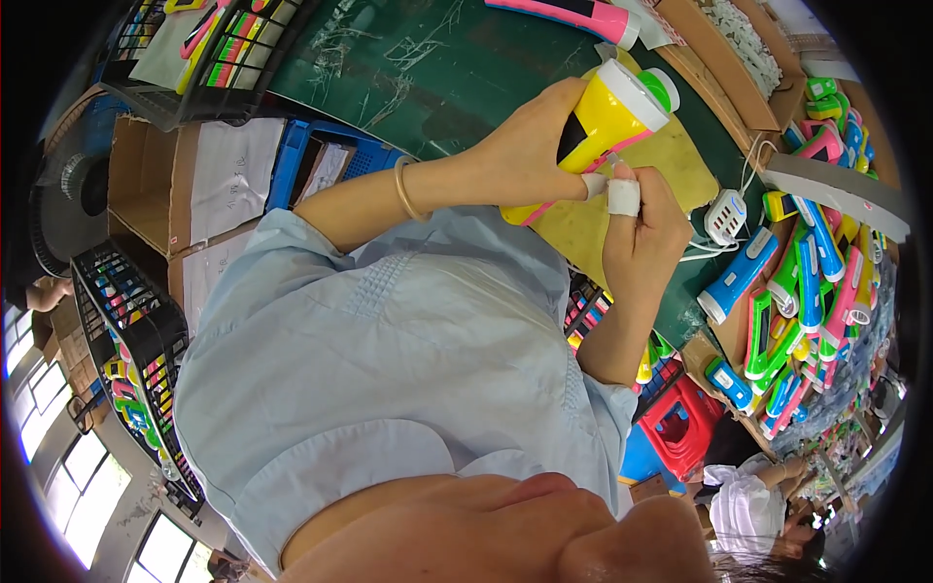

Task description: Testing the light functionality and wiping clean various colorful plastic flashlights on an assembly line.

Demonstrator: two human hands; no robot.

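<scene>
As seen from head: gripping yellow flashlight [614, 119] with left hand [535, 138], upper centre of frame, with right hand [651, 216] curled just below; cannot tell whether clasping anything. Just behind, green flashlight [663, 89]. Underneath, yellow sheet [692, 165] on dark green table [457, 49]. Right of centre, between sheet and heap of colourful flashlights [807, 277], white charger [725, 216] with cables. Upper right, cardboard box [702, 44]. Upper left, black basket [231, 87]. Lower right, red stool [692, 420].

- Yellow, flared plastic casing [614, 115] with white rim: smooth, glossy.
- Dark green flat tabletop [437, 68]: smooth, scratched, dull sheen.
- Pale blue collared cloth shirt [408, 330]: matt, creased.
- Gold-coloured, ring-shaped metal bangle [399, 187]: polished.
- Open brown cardboard box [146, 189]: matt.
</scene>
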